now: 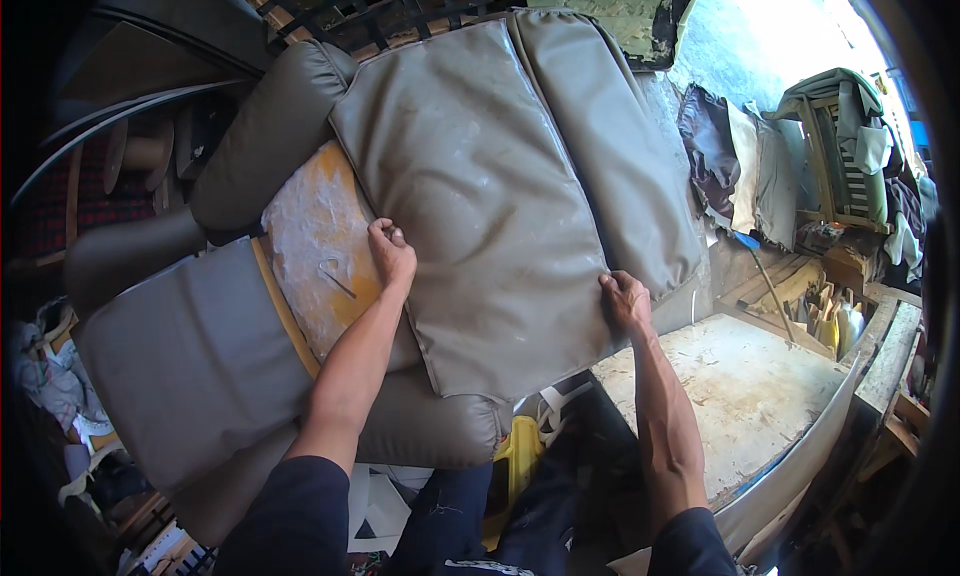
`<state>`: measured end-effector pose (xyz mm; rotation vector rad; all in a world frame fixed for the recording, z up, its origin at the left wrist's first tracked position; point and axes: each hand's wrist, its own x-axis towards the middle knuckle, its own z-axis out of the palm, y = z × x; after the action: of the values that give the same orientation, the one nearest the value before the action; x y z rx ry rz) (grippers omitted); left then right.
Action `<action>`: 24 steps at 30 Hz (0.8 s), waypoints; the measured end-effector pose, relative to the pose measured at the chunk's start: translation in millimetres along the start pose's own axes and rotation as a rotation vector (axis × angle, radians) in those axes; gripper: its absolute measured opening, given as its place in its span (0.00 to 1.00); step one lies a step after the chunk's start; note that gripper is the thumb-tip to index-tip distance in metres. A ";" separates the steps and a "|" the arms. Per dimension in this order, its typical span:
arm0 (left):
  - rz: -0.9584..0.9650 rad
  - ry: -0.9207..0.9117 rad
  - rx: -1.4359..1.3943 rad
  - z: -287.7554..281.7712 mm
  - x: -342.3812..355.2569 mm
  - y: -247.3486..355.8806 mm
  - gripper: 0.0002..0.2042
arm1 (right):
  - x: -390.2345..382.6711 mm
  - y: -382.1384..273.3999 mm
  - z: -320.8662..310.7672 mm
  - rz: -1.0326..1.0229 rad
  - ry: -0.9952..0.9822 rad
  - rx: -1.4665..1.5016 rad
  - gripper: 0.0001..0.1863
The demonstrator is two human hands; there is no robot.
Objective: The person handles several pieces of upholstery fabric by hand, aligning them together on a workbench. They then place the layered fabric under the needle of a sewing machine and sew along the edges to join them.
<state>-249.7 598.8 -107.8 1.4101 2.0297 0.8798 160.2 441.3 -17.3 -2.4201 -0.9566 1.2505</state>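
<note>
A large brown-grey leather cover [480, 196] lies over a padded sofa, beside a bolster-shaped section [630, 156] along its right. My left hand [393, 246] is closed on the cover's left edge, and my right hand [622, 301] grips its right edge lower down. Left of the cover, yellow foam with white batting [310, 226] is exposed, and a bent metal tool [335, 278] lies on it. A rolled armrest [255, 146] is at the upper left, and another grey upholstered panel [190, 346] is at the lower left.
A worn pale board [740, 396] is at the lower right. Wood offcuts [840, 316], a blue-tipped stick [770, 286] and hanging fabric [730, 156] stand beyond it. Cloth scraps [65, 376] and a spool [130, 156] are at the left. A yellow plastic item [520, 446] sits by my legs.
</note>
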 end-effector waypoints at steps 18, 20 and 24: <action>-0.035 -0.038 0.020 -4.6 -2.3 18.8 0.13 | -13.7 8.8 14.9 -0.122 0.259 -0.101 0.23; -0.062 -0.063 -0.008 -8.6 -1.7 14.3 0.14 | -30.7 9.8 28.3 -0.078 0.435 -0.231 0.22; -0.048 -0.080 0.070 -14.8 7.7 19.4 0.15 | -98.5 7.9 47.2 -0.196 0.791 -0.226 0.24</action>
<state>-251.0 607.7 -83.8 1.4044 2.0435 0.7270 85.2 367.4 12.7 -2.5440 -1.0593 0.0694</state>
